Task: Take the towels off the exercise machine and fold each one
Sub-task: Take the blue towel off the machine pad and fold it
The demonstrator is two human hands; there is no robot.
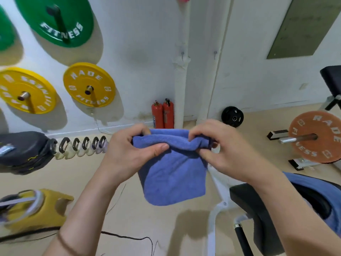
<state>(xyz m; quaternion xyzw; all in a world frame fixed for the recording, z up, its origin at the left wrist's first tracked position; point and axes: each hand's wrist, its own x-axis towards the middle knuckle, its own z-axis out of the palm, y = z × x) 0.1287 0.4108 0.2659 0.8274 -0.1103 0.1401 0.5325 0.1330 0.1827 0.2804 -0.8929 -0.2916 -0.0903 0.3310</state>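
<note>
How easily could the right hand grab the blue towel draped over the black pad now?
Probably not yet: the right hand pinches the held towel together with the left hand. The draped towel lies close under that forearm, nothing between, so once freed it likely can.

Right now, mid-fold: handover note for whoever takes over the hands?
Left hand: pinches the top edge of the held blue towel near its left corner.
Right hand: pinches the same edge near the right corner.
The held towel hangs in the air between them and looks doubled over.
A second blue towel lies draped over the machine's black pad, lower right.
Done: the held towel is off the machine, partly folded.
Left: finish its fold, then take and fold the second.
</note>
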